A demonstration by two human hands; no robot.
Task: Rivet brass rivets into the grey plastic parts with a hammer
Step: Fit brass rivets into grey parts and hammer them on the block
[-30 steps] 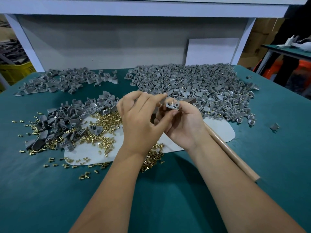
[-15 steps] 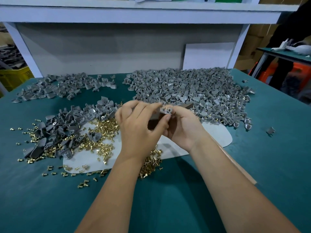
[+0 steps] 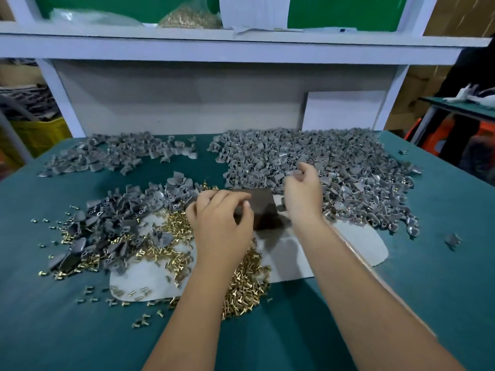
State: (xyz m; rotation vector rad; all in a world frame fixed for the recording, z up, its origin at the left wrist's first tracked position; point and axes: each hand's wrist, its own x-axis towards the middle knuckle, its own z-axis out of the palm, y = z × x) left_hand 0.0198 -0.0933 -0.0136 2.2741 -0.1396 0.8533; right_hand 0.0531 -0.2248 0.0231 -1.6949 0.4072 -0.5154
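Resting on the green shelf (image 3: 107, 6), a clear bag (image 3: 187, 18) holds brass rivets.

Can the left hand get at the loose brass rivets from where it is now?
Probably yes. The left hand hovers right beside the brass rivets spread on the white mat, and nothing lies between them; only its own forearm covers some of the pile.

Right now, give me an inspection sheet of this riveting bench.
Surface: teal table, white mat on it.
Job's things: brass rivets heaped on the mat; grey plastic parts in piles; dark block between the hands; no hammer clearly seen.
Clutter: stray grey part.
Grippers: left hand over the block; right hand over the big pile, hold unclear.
Cables: nothing seen.
Surroundings: white shelf, yellow crate.
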